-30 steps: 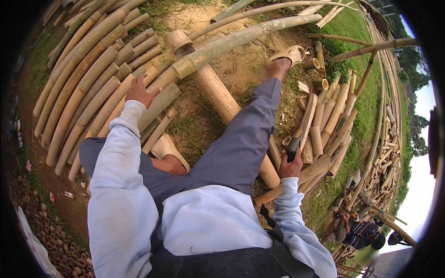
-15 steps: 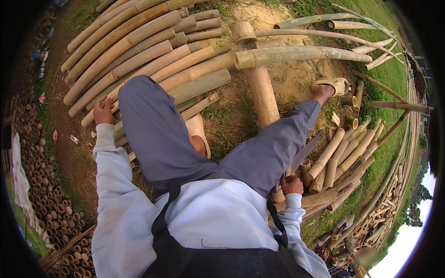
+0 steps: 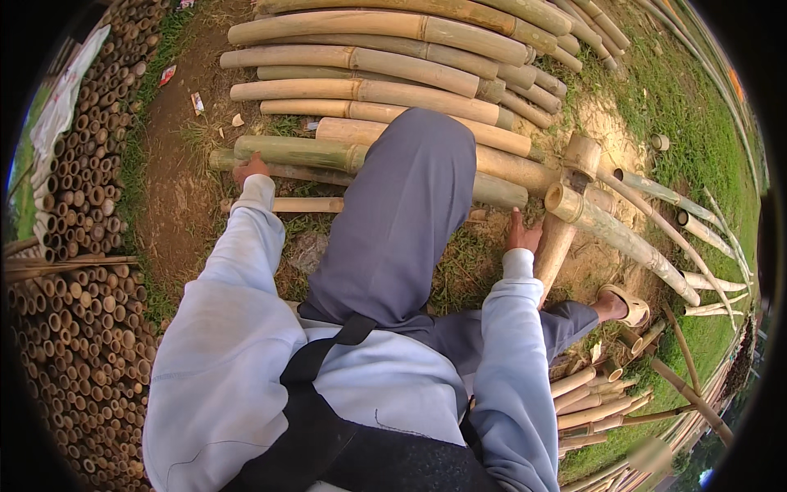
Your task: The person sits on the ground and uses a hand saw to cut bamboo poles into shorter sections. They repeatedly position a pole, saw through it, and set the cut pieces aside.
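Stacked bamboo ends far left of the dirt patch, white sheet above them, litter scraps on it, grass right, sandal lower right.

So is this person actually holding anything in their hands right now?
Nothing is gripped. The left hand rests on the end of a greenish bamboo pole; the right hand presses flat against a thick bamboo log.

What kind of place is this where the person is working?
Probably an outdoor bamboo yard. Long cut bamboo poles lie side by side on bare earth and grass, and a big stack of bamboo pieces shows its round cut ends on the person's left.
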{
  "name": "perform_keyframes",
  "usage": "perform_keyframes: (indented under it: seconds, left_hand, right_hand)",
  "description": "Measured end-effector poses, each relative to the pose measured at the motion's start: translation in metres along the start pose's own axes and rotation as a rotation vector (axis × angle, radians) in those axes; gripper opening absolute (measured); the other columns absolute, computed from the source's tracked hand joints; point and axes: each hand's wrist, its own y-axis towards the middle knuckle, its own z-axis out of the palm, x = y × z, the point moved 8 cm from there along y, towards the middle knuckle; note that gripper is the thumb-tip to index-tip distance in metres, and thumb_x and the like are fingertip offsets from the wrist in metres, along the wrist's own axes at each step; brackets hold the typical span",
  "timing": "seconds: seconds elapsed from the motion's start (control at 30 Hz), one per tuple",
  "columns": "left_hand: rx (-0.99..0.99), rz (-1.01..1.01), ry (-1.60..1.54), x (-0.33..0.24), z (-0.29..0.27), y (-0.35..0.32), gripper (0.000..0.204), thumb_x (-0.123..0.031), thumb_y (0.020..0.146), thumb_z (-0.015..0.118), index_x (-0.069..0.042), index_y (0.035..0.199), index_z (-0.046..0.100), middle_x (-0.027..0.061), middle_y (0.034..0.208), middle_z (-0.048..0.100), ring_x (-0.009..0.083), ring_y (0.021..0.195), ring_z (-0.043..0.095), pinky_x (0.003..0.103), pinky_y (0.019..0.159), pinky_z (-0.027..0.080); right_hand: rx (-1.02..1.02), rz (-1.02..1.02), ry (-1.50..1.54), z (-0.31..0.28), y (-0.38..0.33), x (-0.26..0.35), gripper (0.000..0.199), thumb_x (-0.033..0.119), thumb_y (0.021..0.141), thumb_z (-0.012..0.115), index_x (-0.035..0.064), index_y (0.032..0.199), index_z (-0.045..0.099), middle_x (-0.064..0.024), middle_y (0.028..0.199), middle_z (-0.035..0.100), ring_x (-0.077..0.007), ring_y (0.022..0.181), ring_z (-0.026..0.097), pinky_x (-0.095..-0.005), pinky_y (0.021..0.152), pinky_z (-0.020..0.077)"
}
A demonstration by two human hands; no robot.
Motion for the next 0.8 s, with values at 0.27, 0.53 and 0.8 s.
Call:
perform_keyframes:
  seconds: [0.27, 0.53, 0.8]
  left_hand:
    - [0.300, -0.429, -0.212, 0.064, 0.054, -0.112, 0.062, -0.056, 0.077, 0.079, 0.000, 0.099, 0.063, 0.0095, 0.076, 0.058, 0.0177, 0.051, 0.045, 0.033, 0.044, 0.034]
    - [0.692, -0.532, -0.568, 0.020, 0.077, -0.190, 0.074, -0.065, 0.079, 0.073, -0.010, 0.127, 0.062, 0.0068, 0.094, 0.064, 0.0182, 0.070, 0.057, 0.034, 0.053, 0.039]
    - [0.715, -0.475, -0.826, -0.063, 0.077, -0.217, 0.054, -0.053, 0.082, 0.075, -0.015, 0.119, 0.065, 0.0013, 0.095, 0.066, 0.0165, 0.074, 0.063, 0.031, 0.063, 0.049]
  right_hand:
    - [0.351, 0.177, 0.382, 0.046, 0.019, 0.008, 0.046, 0.040, 0.093, 0.068, 0.0025, 0.120, 0.064, -0.0165, 0.091, 0.070, -0.0244, 0.069, 0.067, -0.0376, 0.051, 0.0466]
    - [0.354, 0.293, 0.741, 0.011, -0.033, 0.007, 0.029, 0.030, 0.096, 0.073, 0.0037, 0.101, 0.063, -0.0119, 0.090, 0.071, -0.0196, 0.069, 0.070, -0.0331, 0.057, 0.0579]
    - [0.234, -0.015, 0.937, -0.047, -0.083, 0.047, 0.025, 0.025, 0.099, 0.070, 0.0005, 0.100, 0.063, -0.0089, 0.096, 0.067, -0.0183, 0.081, 0.069, -0.0325, 0.074, 0.0611]
